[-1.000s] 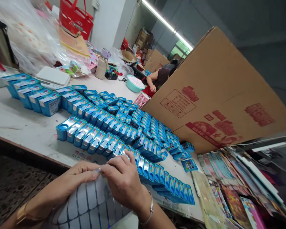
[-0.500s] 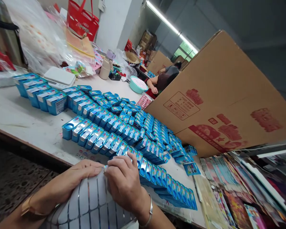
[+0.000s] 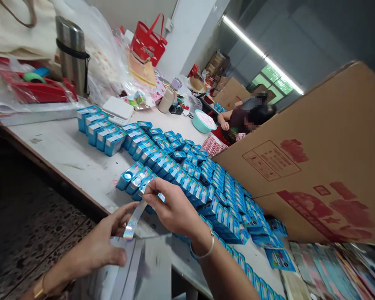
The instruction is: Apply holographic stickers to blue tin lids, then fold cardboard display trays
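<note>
My right hand pinches the upper end of a narrow shiny silver sticker strip, which hangs down to the left. Beside it my left hand is open, its thumb and index finger apart; the fingertips are close to the strip, and I cannot tell whether they touch it. Below both hands is a blurred pale sticker sheet with silver lines. Just beyond my right hand stand long rows of small blue boxes, a few of them hidden behind it.
A large cardboard box rises at the right. At the back left are a white scale, a steel thermos and a red tray. A co-worker sits beyond a turquoise basin. Stacked printed sheets lie at lower right.
Both hands were together on the sticker sheet's edge; now my right hand has lifted a strip up from it. My left fingers have spread. The view has swung left.
</note>
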A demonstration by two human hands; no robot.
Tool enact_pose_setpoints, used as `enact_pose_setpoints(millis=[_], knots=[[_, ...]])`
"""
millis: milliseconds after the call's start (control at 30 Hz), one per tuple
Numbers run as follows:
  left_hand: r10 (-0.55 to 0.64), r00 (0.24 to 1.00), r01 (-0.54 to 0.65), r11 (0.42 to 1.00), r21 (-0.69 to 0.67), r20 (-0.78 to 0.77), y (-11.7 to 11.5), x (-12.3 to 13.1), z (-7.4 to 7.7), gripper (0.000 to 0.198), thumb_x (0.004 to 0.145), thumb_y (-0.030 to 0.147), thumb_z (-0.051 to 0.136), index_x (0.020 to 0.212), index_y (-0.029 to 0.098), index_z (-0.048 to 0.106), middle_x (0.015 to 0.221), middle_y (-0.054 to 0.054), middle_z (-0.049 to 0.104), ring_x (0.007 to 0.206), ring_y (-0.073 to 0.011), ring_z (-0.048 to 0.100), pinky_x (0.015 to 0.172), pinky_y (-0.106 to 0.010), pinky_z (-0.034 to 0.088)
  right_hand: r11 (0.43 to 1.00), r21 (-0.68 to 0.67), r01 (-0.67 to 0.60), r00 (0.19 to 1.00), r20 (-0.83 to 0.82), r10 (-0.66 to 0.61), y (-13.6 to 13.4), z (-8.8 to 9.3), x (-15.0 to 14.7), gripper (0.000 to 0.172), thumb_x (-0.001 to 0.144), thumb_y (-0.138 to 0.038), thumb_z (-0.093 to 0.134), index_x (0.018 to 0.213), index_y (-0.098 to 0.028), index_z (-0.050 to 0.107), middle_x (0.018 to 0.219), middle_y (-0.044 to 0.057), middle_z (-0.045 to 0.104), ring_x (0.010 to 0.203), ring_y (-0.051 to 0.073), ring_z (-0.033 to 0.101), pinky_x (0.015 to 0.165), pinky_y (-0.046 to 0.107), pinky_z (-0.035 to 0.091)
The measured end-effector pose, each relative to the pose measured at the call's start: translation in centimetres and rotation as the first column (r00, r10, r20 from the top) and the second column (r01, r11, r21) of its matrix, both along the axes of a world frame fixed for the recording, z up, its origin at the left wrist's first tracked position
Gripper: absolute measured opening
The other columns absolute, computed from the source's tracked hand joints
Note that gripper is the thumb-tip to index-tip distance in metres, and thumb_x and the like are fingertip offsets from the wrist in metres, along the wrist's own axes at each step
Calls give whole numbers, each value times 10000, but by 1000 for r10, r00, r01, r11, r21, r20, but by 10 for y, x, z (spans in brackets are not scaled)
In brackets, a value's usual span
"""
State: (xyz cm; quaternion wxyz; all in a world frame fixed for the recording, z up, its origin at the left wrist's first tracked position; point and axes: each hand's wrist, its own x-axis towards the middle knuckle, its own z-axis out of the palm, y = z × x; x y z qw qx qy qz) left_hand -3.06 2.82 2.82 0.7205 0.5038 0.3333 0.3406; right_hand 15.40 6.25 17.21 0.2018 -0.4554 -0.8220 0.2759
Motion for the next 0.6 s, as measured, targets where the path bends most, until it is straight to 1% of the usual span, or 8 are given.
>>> enact_pose_setpoints(millis=[67,100,167,233,267,333,467,600], knots=[[64,997,-65,998,26,39,6,-6,6,929,560,841,682,1235,205,627,670,-11,659,621,-208,587,585,-275,461,999,-44,-14,999,-35,12,20,-13,-12,139,968,-195,506,834,-212,538,804,-33,593,750,117,550,688,228,430],[103,994,-104,994,43,22,12,-8,7,877,623,882,578,1137,178,673,577,-6,624,562,-195,551,560,-274,433,998,-55,-10,999,-41,8,27,-19,-17,135,965,-194,512,834,-211,538,802,-34,591,744,116,544,684,226,422],[186,981,-183,982,50,-62,23,-10,6,747,745,850,473,924,167,716,454,10,553,481,-171,483,541,-274,394,998,-61,17,999,-27,-19,40,-31,-24,127,955,-193,524,830,-210,539,789,-34,589,730,119,537,670,228,407],[275,951,-275,961,21,-142,33,-10,3,608,837,745,472,770,184,697,417,21,526,473,-165,478,571,-274,395,997,-54,57,998,0,-57,50,-39,-29,120,945,-189,533,827,-211,536,773,-33,588,719,125,540,656,231,394],[308,937,-312,950,5,-167,38,-9,1,559,863,697,480,732,193,683,409,28,518,475,-164,480,584,-273,396,996,-48,75,997,10,-75,55,-43,-31,118,943,-187,535,828,-212,534,770,-32,590,718,127,544,652,232,389],[339,922,-348,938,-13,-187,45,-8,-3,492,887,631,493,728,203,676,411,40,517,483,-163,482,597,-270,394,994,-29,109,994,27,-108,64,-50,-33,119,945,-188,533,829,-214,532,766,-32,593,711,129,546,640,234,378],[354,915,-361,933,1,-191,55,-9,-11,412,894,571,526,779,208,683,450,58,533,509,-151,492,611,-254,384,986,32,162,982,93,-164,79,-63,-36,126,950,-192,527,827,-217,532,778,-23,602,715,139,543,635,252,363],[374,904,-372,927,49,-208,65,-12,-17,424,905,563,518,714,211,657,473,54,534,537,-149,501,618,-251,379,963,178,202,958,167,-232,89,-76,-40,99,946,-203,535,848,-211,549,899,26,606,870,184,545,742,297,400]])
